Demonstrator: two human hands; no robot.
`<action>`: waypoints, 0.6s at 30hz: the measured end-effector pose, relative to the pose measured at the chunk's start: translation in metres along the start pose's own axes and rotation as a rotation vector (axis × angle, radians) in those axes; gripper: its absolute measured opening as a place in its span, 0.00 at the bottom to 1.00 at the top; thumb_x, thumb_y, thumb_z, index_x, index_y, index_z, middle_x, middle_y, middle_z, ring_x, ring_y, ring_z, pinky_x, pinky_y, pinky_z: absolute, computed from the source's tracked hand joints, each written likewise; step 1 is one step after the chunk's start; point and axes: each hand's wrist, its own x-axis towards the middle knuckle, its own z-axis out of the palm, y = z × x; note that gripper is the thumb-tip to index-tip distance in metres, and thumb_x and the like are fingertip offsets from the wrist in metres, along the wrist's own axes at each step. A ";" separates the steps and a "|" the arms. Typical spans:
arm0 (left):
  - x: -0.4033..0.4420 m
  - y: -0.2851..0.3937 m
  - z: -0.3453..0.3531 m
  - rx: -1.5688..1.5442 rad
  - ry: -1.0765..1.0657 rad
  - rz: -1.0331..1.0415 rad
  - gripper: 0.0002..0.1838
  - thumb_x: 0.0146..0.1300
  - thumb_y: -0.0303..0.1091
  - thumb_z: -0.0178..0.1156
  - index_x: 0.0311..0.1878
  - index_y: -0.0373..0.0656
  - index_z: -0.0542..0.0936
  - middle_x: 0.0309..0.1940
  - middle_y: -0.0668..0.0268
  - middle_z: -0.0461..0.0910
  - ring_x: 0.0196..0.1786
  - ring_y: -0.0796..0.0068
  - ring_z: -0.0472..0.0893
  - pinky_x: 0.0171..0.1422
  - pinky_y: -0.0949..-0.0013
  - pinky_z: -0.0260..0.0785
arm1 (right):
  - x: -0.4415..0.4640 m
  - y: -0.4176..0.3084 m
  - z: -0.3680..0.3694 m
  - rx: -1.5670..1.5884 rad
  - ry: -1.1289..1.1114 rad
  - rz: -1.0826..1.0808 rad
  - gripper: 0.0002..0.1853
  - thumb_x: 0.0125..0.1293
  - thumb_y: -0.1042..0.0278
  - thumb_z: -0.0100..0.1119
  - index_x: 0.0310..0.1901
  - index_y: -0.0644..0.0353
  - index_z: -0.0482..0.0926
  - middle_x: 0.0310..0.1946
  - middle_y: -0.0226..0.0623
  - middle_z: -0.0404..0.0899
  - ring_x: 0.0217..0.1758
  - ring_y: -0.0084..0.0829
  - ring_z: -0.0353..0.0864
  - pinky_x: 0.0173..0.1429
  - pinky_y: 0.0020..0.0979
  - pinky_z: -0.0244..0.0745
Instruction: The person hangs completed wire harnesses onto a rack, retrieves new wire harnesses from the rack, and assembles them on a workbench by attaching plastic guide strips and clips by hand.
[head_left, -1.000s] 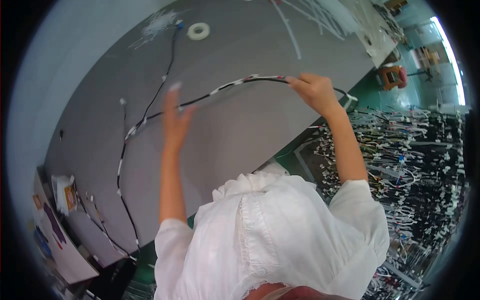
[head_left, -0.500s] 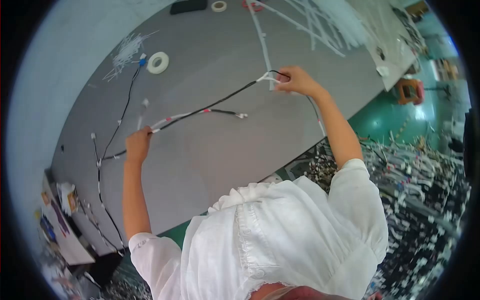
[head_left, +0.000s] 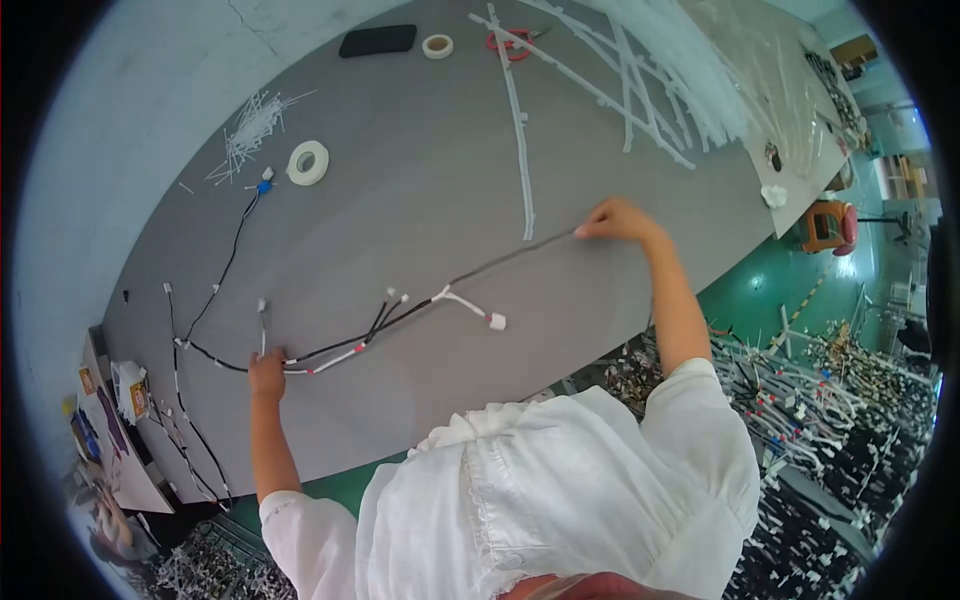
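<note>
While your left hand (head_left: 267,375) has its fingers folded over the wire harness (head_left: 410,311) and your right hand (head_left: 613,219) pinches the tip of its long dark strand, the harness lies across the grey table (head_left: 400,200), on your side of the large white tape roll (head_left: 320,163). Its slim trunk is black, banded with white, and a white sleeve with red marks runs along part of it. Beyond your left hand, to the left of the roll, it forks into thinner branches; one ends in a blue connector (head_left: 265,187) just beside the roll. To the roll's right, on your side, a short white branch carries a blocky white connector (head_left: 497,321), near two small black ends with pale tips. Left of the roll you have a loose heap of thin white ties (head_left: 255,130). Beyond it, to the right, are a flat black object (head_left: 378,40), a smaller tape roll (head_left: 437,55) and red-handled scissors (head_left: 520,52), crossed by translucent strips (head_left: 522,150). One strip, right of the large roll, reaches right up to your stretched strand; you can't tell whether they touch.
</note>
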 end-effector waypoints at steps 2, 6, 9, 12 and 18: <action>-0.005 0.014 0.001 -0.011 0.046 -0.012 0.05 0.61 0.31 0.54 0.40 0.48 0.75 0.32 0.63 0.82 0.40 0.63 0.82 0.66 0.52 0.59 | -0.003 0.009 -0.036 -0.096 0.063 0.271 0.25 0.46 0.41 0.70 0.24 0.60 0.83 0.22 0.37 0.81 0.30 0.32 0.79 0.36 0.32 0.71; -0.022 0.022 -0.025 -0.207 0.017 -0.071 0.07 0.59 0.28 0.56 0.41 0.48 0.76 0.31 0.65 0.82 0.40 0.65 0.81 0.73 0.53 0.49 | 0.024 0.035 -0.064 -0.496 0.073 0.306 0.31 0.43 0.37 0.70 0.37 0.60 0.82 0.35 0.43 0.82 0.40 0.41 0.80 0.42 0.39 0.72; -0.030 0.016 -0.031 -0.281 -0.005 -0.049 0.05 0.59 0.29 0.56 0.38 0.48 0.79 0.32 0.66 0.82 0.41 0.66 0.81 0.74 0.53 0.47 | 0.059 -0.004 -0.055 -0.330 0.317 -0.085 0.35 0.43 0.39 0.70 0.46 0.59 0.79 0.44 0.46 0.80 0.46 0.46 0.79 0.47 0.43 0.73; -0.031 0.006 -0.014 -0.184 -0.008 -0.004 0.07 0.61 0.30 0.54 0.36 0.48 0.81 0.32 0.68 0.83 0.41 0.68 0.81 0.76 0.53 0.42 | 0.115 -0.099 -0.035 -0.082 0.503 0.128 0.30 0.48 0.46 0.68 0.49 0.58 0.77 0.47 0.46 0.80 0.53 0.49 0.77 0.56 0.45 0.71; -0.021 0.013 -0.064 -0.107 0.024 0.031 0.08 0.63 0.34 0.53 0.41 0.47 0.80 0.63 0.61 0.68 0.55 0.66 0.76 0.74 0.56 0.49 | 0.202 -0.090 0.001 0.140 0.787 -0.167 0.18 0.58 0.62 0.59 0.46 0.63 0.77 0.27 0.37 0.80 0.32 0.31 0.80 0.38 0.33 0.74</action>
